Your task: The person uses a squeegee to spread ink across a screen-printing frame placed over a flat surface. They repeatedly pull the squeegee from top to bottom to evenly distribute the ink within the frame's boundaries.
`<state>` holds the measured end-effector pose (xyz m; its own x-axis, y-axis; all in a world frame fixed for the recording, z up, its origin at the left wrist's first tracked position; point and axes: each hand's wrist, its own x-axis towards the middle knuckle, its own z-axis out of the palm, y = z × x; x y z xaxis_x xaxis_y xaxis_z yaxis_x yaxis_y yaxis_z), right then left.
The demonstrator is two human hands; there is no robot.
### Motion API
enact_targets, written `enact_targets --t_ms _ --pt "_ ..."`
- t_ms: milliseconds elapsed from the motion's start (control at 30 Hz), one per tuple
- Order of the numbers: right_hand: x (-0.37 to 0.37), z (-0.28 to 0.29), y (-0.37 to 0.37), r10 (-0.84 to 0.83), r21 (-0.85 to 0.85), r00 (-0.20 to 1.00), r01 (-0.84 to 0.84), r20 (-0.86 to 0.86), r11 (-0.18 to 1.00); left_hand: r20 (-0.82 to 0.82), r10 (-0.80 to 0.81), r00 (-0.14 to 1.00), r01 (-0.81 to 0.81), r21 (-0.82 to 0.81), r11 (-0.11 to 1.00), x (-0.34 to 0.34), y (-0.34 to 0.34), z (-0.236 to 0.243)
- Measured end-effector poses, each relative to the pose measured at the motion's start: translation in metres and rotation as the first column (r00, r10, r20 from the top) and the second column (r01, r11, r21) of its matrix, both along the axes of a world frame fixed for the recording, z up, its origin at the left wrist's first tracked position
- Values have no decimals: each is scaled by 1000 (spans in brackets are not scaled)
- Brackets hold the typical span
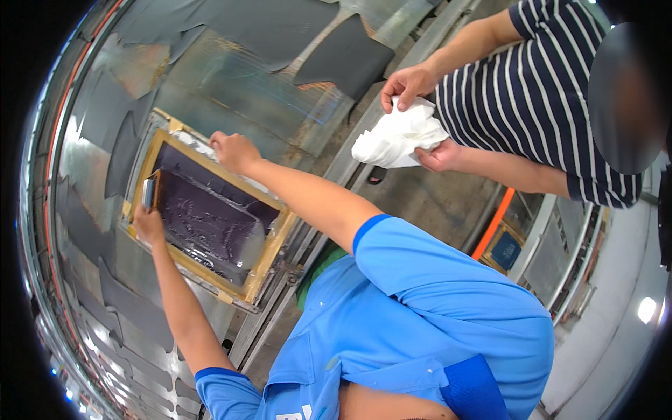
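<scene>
A screen printing frame with a yellowish rim lies on the long table, tilted in my view. Dark purple wet ink covers much of its mesh, with thick ridges towards the near end. My left hand grips a squeegee at the frame's left side, its blade standing over the mesh. On the far right rim rests my right hand, fingers curled round the edge; the fingertips are partly hidden.
Dark grey cut panels lie along the metal table. Across the table rail, a person in a striped shirt holds a crumpled white cloth. Another frame with a blue mesh stands behind an orange bar.
</scene>
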<state>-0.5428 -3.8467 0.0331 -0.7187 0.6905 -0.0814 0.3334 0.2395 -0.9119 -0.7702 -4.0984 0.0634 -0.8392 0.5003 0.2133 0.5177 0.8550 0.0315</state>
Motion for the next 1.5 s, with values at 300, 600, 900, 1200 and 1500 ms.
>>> enact_targets --t_ms 300,600,900,1200,1500 --pt "6 -1 16 -55 -16 998 56 28 998 140 -166 976 139 184 973 238 -4 10" --pt "6 -4 26 -57 -19 998 57 -1 998 152 -176 973 141 221 965 354 -27 20" --pt "9 9 31 -1 -2 1000 1 3 1000 180 26 983 -55 160 986 68 33 30" --pt "-2 -17 33 14 57 999 -16 41 998 104 -81 991 71 96 993 129 37 14" --pt "-12 -15 42 24 25 1000 -24 21 999 68 -108 992 102 97 990 350 -23 18"
